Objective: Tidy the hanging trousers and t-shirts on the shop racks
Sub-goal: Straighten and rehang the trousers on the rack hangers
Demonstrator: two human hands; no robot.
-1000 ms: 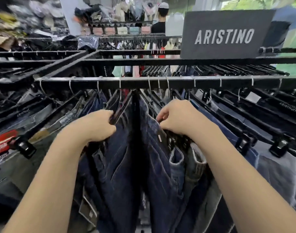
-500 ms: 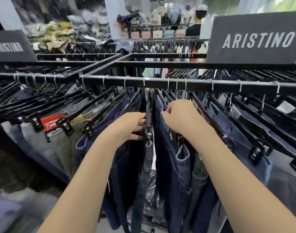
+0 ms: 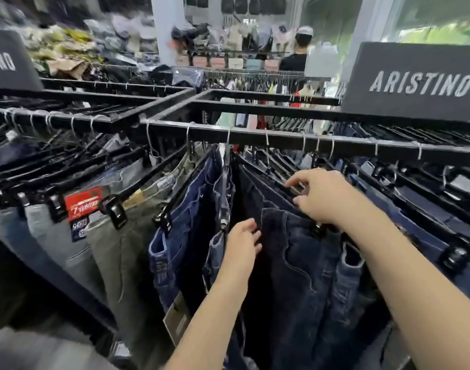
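Observation:
Several pairs of jeans hang on black clip hangers from a black rail. My right hand pinches the black hanger of a dark navy pair of jeans between fingers and thumb. My left hand is lower down, in the gap between that dark pair and a mid-blue pair of jeans. Its fingertips touch the left edge of the dark pair's waistband. More dark trousers hang packed together to the right, partly hidden behind my right arm.
Olive trousers and grey pairs with a red price tag hang to the left. A black ARISTINO sign stands on the rack top at right. A person stands by the far racks. Floor shows at lower left.
My view has swung left and down. My left hand dropped from the hanger tops into the gap beside the dark jeans. My right hand shifted right onto the dark pair's hanger.

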